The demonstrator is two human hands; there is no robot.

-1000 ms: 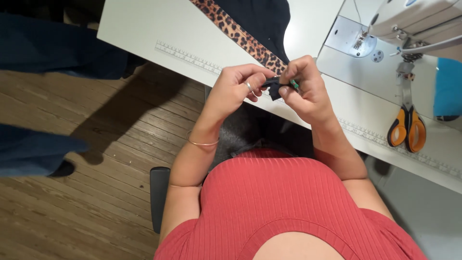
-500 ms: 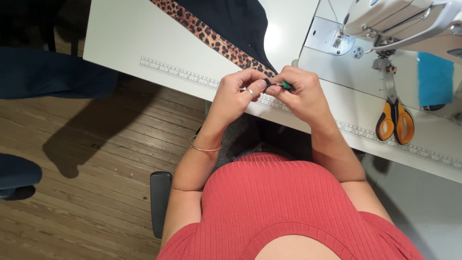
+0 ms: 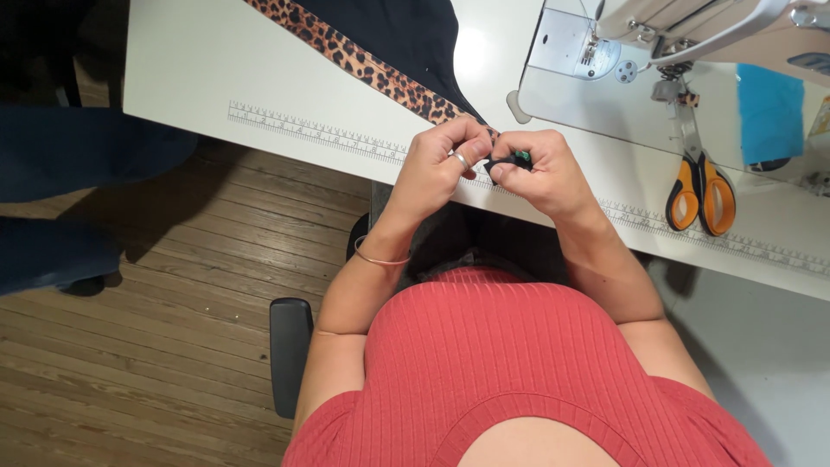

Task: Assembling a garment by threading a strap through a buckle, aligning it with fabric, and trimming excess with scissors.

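Note:
My left hand (image 3: 443,163) and my right hand (image 3: 543,171) meet at the front edge of the white sewing table (image 3: 216,78). Between their fingertips they pinch the end of a black fabric piece (image 3: 398,35) trimmed with a leopard-print band (image 3: 363,65). A small green-headed object (image 3: 521,157), possibly a pin, shows at my right fingertips. A ring sits on my left hand and a thin bangle on that wrist. The fabric runs from my fingers up and left across the table.
A white sewing machine (image 3: 692,22) stands at the table's back right. Orange-handled scissors (image 3: 700,195) lie to the right of my hands. A blue cloth (image 3: 769,112) lies beyond them. A printed ruler (image 3: 311,134) runs along the table edge. Another person's dark-trousered legs (image 3: 69,182) stand on the wooden floor at left.
Both hands stay pinched together on the fabric end, with small finger movements. The view has shifted, so the table and scissors sit further right and higher in frame.

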